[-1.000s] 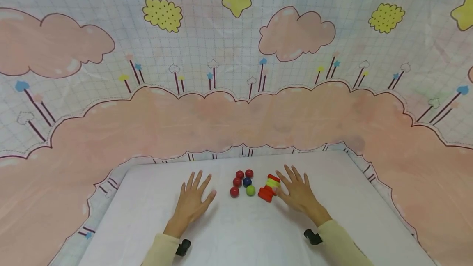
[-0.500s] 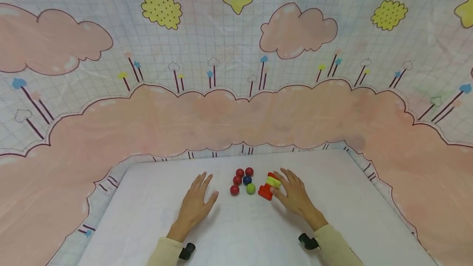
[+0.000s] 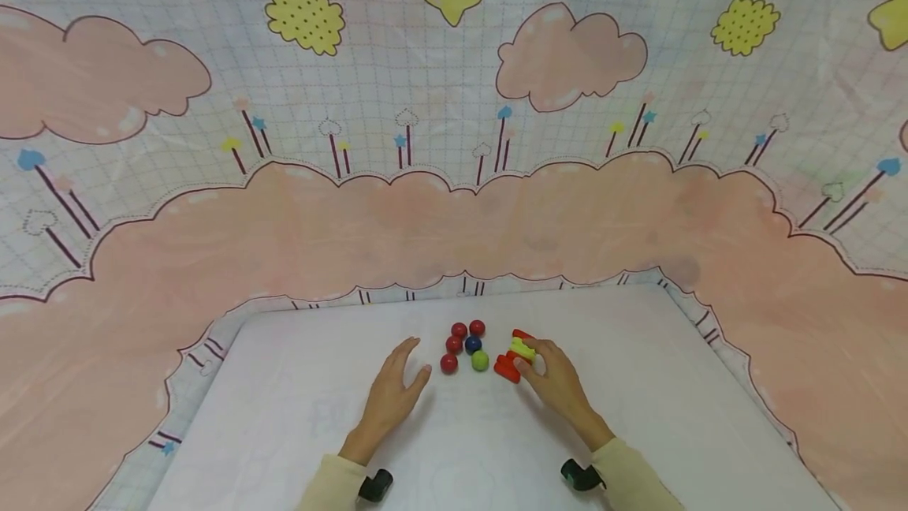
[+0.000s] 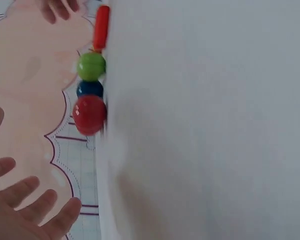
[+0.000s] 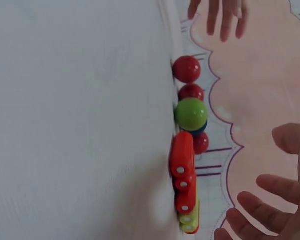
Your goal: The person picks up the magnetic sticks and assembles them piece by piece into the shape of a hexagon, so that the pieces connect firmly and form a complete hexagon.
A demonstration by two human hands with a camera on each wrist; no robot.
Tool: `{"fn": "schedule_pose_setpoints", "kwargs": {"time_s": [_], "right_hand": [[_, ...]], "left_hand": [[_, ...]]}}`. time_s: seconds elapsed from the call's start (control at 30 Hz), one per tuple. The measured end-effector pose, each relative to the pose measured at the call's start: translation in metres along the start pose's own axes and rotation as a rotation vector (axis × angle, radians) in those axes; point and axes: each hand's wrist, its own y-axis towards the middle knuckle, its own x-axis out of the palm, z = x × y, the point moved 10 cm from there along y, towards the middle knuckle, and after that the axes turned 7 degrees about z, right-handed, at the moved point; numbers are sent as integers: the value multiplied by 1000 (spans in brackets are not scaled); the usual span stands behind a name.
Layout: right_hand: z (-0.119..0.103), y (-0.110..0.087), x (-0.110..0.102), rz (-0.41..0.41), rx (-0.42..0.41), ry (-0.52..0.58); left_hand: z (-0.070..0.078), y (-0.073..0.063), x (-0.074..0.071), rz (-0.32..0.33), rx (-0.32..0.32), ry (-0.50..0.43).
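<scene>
My left hand (image 3: 392, 393) hovers over the white table left of the small balls, fingers extended and thumb apart, holding nothing. In the left wrist view its fingers (image 4: 40, 205) are spread. My right hand (image 3: 563, 389) is over the right side of a row of red pieces (image 3: 507, 368) and yellow-green pieces (image 3: 522, 349), partly covering them in the head view. The right wrist view shows its fingers (image 5: 255, 212) spread and apart from the pieces, which are rounded bars with holes in their ends. Several red balls (image 3: 449, 363), a blue ball (image 3: 473, 345) and a green ball (image 3: 480, 360) lie clustered between the hands.
The white tabletop (image 3: 284, 393) extends around both hands. Behind it hangs a cloth (image 3: 397, 235) printed with clouds and stars. A black wrist camera sits at each sleeve, one at the left (image 3: 376, 486) and one at the right (image 3: 582, 475).
Both hands have drawn inward, the left to the right and the right to the left, with fingers less widely spread. The right hand covers more of the pieces; balls and pieces stay put.
</scene>
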Motion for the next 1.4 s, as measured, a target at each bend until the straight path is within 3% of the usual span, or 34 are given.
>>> {"fn": "schedule_pose_setpoints", "kwargs": {"time_s": [0.13, 0.3, 0.57, 0.83, 0.97, 1.4], "right_hand": [[3, 0, 2, 35, 34, 31], [7, -3, 8, 40, 85, 26], [10, -5, 14, 49, 97, 3], [16, -7, 19, 24, 128, -3], [20, -8, 21, 14, 148, -25], [23, -8, 27, -15, 176, -47]], "left_hand": [[2, 3, 8, -3, -52, -152], [1, 7, 19, -6, -106, -223], [-12, 8, 41, -36, -267, -341], [-17, 9, 50, -30, -288, -346], [-16, 11, 51, -31, -269, -328], [-19, 12, 60, -113, -255, -264]]}}
